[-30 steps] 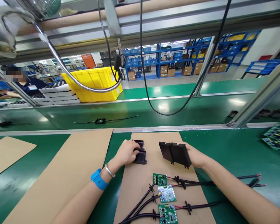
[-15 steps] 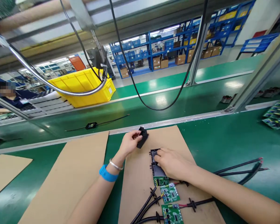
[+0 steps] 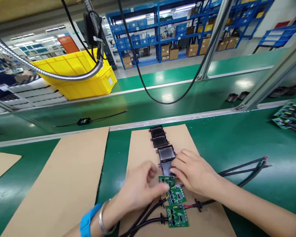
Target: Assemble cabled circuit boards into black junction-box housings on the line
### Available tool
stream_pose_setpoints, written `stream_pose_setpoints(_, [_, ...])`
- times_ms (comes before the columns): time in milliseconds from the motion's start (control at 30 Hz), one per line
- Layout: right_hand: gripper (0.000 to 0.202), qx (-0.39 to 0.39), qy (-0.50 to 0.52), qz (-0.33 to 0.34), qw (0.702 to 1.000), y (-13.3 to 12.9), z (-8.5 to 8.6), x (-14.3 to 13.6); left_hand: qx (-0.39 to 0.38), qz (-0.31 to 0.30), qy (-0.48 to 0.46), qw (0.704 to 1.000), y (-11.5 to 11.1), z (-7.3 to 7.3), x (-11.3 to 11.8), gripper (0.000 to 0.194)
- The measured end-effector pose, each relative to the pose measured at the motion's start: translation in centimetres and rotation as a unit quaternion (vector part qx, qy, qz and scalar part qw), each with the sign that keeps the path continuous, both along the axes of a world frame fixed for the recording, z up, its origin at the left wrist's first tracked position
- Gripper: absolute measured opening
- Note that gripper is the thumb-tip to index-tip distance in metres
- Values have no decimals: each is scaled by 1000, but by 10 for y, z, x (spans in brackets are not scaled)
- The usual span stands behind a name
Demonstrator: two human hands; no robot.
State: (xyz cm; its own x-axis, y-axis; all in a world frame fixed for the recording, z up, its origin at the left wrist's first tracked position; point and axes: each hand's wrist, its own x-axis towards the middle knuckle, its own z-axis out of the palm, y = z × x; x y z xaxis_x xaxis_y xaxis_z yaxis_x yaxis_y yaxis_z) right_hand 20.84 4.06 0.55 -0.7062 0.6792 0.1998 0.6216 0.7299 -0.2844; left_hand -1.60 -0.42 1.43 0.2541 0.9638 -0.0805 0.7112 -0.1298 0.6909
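Black casings point(image 3: 166, 153) lie open on cardboard point(image 3: 140, 144), wired circuit boards point(image 3: 177, 216) uncased beside them. The left hand point(image 3: 142, 185) hovers half-open by the boards; the right hand point(image 3: 196, 171) touches the nearest casing point(image 3: 166, 168), grip hidden.

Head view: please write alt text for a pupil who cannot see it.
A person's right hand is at the nearest of four black trays on cardboard; the left hand is close to three wired green circuit boards. Behind stands a yellow bin.
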Motion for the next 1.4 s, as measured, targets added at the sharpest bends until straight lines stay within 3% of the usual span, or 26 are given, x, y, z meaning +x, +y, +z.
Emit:
stream_pose_setpoints(100, [12, -62, 0, -4, 998, -20, 1, 6, -37, -14, 20, 999, -31, -8, 2, 26])
stream_pose_setpoints(200, [14, -73, 47, 12, 996, -28, 4, 9, -7, -21, -1, 1000, -34, -1, 7, 28])
stream_pose_setpoints(333, [15, -71, 172, 7, 983, -19, 19, 9, 36, -28, -20, 999, -19, 25, 15, 33])
stream_pose_setpoints(400, [13, -91, 197, -28, 976, -8, 28, 10, 59, -16, -9, 998, -8, 33, 19, 22])
stream_pose_setpoints(467, [15, -137, 187, -79, 970, 3, 34, 11, 89, 3, 27, 996, 4, 35, 25, 15])
stream_pose_setpoints(533, [17, -181, 155, -120, 964, 9, 37, 8, 116, 16, 70, 991, 15, 31, 31, 28])
stream_pose_setpoints(633, [3, -119, 114, -148, 975, 4, 37, -3, 114, 19, 83, 990, 24, 23, 39, 28])
stream_pose_setpoints(767, [24, 21, -6, -61, 998, -11, 38, -18, 71, 9, 53, 996, 27, 16, 42, 17])
stream_pose_setpoints(933, [11, 5, -43, 52, 998, -1, 34, -9, -17, -49, -4, 999, 28, 11, 24, 17])
stream_pose_setpoints(1000, [12, -2, -40, 71, 997, 9, 27, -2, -8, -58, 1, 998, 26, 7, 16, 16])
stream_pose_setpoints(1067, [11, -19, -43, 90, 995, 17, 19, 1, 16, -59, 27, 998, 24, 2, 11, 42])
stream_pose_setpoints(1133, [10, -50, -48, 111, 991, 24, 14, 3, 19, -67, 47, 996, 21, -4, 7, 55])
stream_pose_setpoints(1267, [13, -96, -59, 139, 984, 36, 13, 3, 0, -93, 83, 992, 20, -10, 4, 55])
stream_pose_setpoints(1400, [19, -71, -79, 156, 982, 42, 14, 2, 9, -110, 104, 988, 24, -10, 1, 52])
